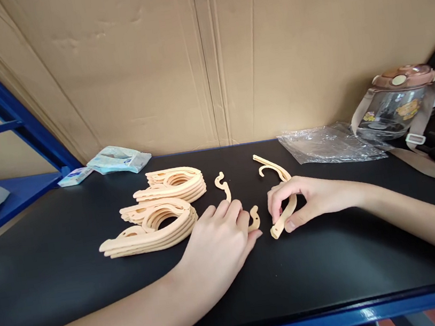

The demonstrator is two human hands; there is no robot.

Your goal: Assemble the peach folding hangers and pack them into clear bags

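My left hand [221,232] is closed, palm down, around a beige plastic folding hanger piece. One curved end [255,218] sticks out by the thumb and forefinger. Beyond the fingers shows another notched, curved beige part [223,185]; whether it belongs to the same piece is hidden under the hand. To the right, my right hand [301,199] grips a beige folding hanger [289,209] between thumb and fingers. Its hook [269,167] and a slim arm point away from me. Left of my hands lie two stacks of folded hangers, a nearer one [151,240] and a farther one [181,189].
On the black tabletop [338,270], a crumpled clear plastic bag [332,144] and a strapped clear bottle [397,100] stand at the back right. Light-blue packets [118,159] lie at the back left. A cardboard wall [127,73] closes the rear, beside a blue metal frame [35,134].
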